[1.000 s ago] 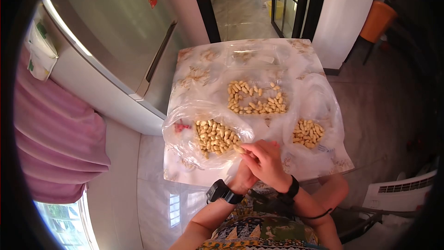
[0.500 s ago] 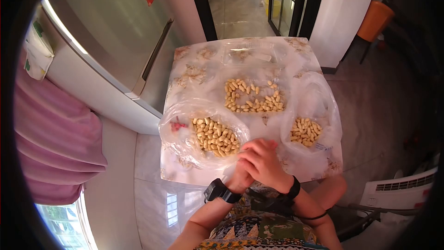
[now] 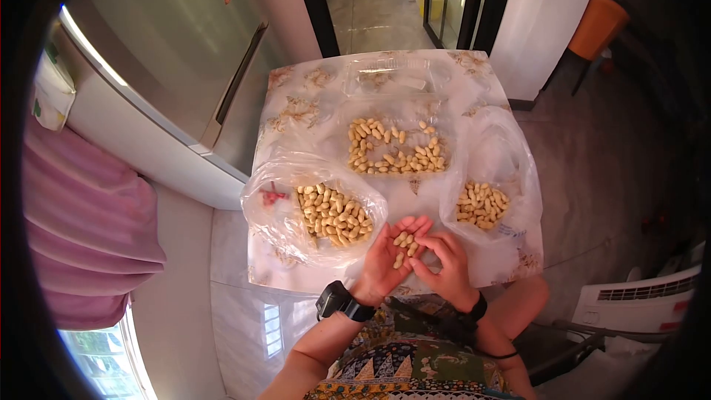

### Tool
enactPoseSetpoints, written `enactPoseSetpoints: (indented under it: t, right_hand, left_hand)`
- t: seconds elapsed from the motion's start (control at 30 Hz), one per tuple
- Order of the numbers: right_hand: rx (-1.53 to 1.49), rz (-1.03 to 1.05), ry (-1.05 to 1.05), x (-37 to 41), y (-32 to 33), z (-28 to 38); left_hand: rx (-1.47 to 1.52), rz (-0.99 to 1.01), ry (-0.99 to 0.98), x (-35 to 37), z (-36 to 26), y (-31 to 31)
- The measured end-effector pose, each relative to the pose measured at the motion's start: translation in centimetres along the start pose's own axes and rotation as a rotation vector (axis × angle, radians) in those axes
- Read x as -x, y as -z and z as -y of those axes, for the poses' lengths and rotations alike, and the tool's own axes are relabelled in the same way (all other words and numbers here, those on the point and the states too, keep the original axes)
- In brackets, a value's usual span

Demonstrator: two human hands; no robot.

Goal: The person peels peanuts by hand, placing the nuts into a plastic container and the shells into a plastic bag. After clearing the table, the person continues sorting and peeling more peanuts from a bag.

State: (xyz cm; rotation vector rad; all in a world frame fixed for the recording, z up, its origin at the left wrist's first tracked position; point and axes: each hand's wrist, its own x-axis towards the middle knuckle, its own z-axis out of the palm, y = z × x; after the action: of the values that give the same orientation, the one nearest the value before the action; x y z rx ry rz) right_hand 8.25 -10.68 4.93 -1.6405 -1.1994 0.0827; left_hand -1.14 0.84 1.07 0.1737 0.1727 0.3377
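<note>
My left hand (image 3: 376,268) lies palm up over the near edge of the table, cupping several unshelled peanuts (image 3: 404,246). Close beside it, my right hand (image 3: 453,272) has its thumb and forefinger curved apart at the edge of those peanuts. To the left of my hands is a clear plastic bag (image 3: 270,231), spread wide around a large heap of peanuts (image 3: 335,215). Another plastic bag (image 3: 515,170), on the right, contains a smaller heap (image 3: 481,205). Beyond my hands, a clear plastic box (image 3: 385,109) has peanuts (image 3: 422,161) scattered over its bottom.
A flower-patterned cloth covers the table (image 3: 296,111). The fridge (image 3: 178,52) stands at its left, with a pink curtain (image 3: 89,230) nearer me. An orange chair (image 3: 598,26) is at the far right, and a white appliance (image 3: 637,296) stands low at the near right.
My hands, clasped over each other before, have come apart. The left palm has turned up, showing peanuts in it, and the right hand has shifted to its side.
</note>
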Motion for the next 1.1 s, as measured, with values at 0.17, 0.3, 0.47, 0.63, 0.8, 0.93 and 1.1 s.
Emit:
enactPoseSetpoints:
  t: [0.17, 0.3, 0.47, 0.63, 0.8, 0.93, 1.1]
  right_hand:
    - [0.044, 0.043, -0.051, -0.1, -0.4, -0.5]
    - [-0.064, 0.070, -0.115, 0.6, -0.3, -1.4]
    - [-0.170, 0.000, -0.147, 0.8, -0.4, -1.3]
    - [-0.114, -0.061, -0.201, 1.1, -0.4, -1.2]
    - [-0.067, -0.074, -0.170, 1.1, -0.3, -1.5]
    - [-0.090, -0.071, -0.198, 1.3, -0.3, -1.7]
    - [-0.120, -0.084, -0.192, 1.2, -0.4, -1.6]
  left_hand:
    - [-0.006, -0.005, 0.006, 0.0, 0.0, 0.0]
    - [-0.002, 0.006, 0.015, 0.1, 0.0, 0.0]
    - [-0.039, -0.012, 0.013, -0.1, 0.1, -0.1]
    - [-0.120, 0.003, -0.014, 0.1, 0.0, -0.4]
    - [-0.157, -0.046, -0.014, 0.4, 0.0, -0.9]
    - [-0.219, -0.036, -0.032, 0.5, 0.2, -1.1]
    - [-0.223, -0.062, -0.015, 0.5, 0.2, -1.2]
